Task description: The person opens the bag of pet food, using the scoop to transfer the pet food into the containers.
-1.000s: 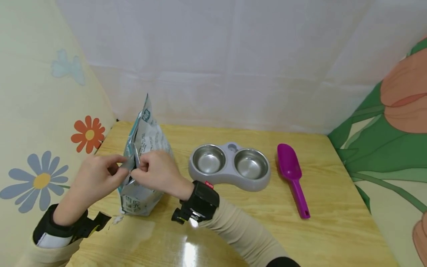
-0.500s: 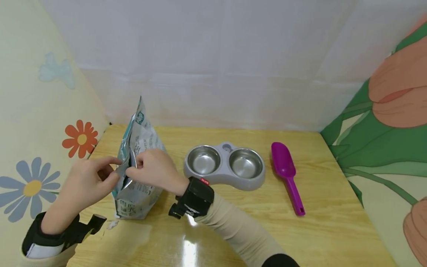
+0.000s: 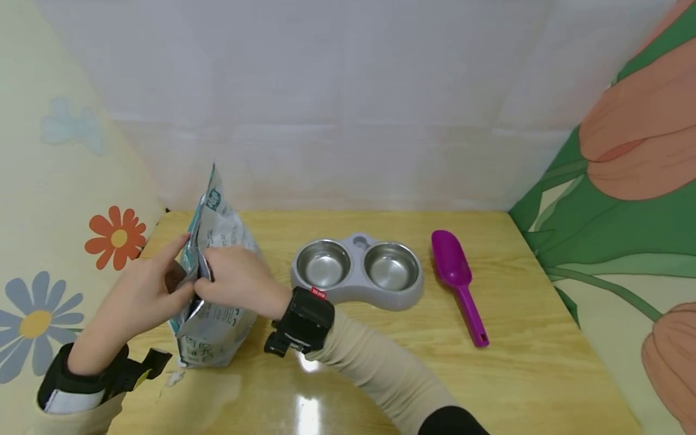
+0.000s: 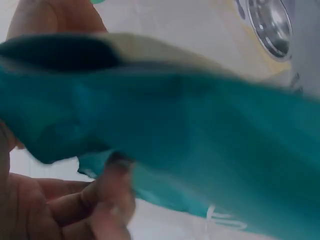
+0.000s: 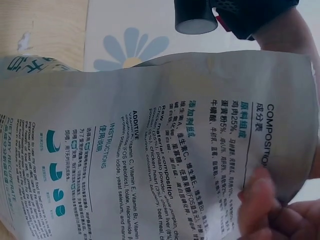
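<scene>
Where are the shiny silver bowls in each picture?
Head: the silver bowls sit just below the middle, in a gray holder.
Left wrist: one bowl shows at the top right, partly cut off.
Right wrist: not in it.
Shared landmark: the bag, in all three views.

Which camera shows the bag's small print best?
The right wrist view: the small print faces it closely, "INSTRUCTIONS" readable. The head view shows it too tiny to read; left wrist shows the bag's teal side instead.
</scene>
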Motion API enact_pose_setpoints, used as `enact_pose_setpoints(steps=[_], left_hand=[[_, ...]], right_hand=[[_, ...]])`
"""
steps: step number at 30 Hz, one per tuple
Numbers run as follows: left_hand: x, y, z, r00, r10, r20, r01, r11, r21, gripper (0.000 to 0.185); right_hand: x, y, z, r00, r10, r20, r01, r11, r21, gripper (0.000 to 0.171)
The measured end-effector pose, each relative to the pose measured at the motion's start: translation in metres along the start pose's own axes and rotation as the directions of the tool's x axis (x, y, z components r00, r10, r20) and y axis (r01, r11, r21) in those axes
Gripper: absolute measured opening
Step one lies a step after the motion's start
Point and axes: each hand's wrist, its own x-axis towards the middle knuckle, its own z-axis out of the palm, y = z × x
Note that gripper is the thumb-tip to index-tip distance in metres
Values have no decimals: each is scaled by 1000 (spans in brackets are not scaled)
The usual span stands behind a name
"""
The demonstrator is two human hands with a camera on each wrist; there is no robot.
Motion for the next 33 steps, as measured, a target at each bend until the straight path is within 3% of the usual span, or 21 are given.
enact_pose_setpoints(steps=[13, 18, 25, 33], left_hand=[[1, -2, 5, 994, 41, -103, -40, 999, 11, 48], [3, -1, 6, 992, 11, -124, -8, 1000, 22, 45], [3, 1, 6, 982, -1, -187, 22, 994, 110, 43], [0, 0, 1, 975, -74, -209, 106, 984, 146, 44]], right_hand=[[0, -3, 2, 1000, 2, 10, -1, 998, -59, 20], [0, -1, 1, 1000, 21, 13, -20, 997, -72, 22], [-2, 1, -1, 999, 41, 10, -40, 997, -72, 21], [-3, 6, -2, 998, 61, -24, -62, 997, -45, 24]])
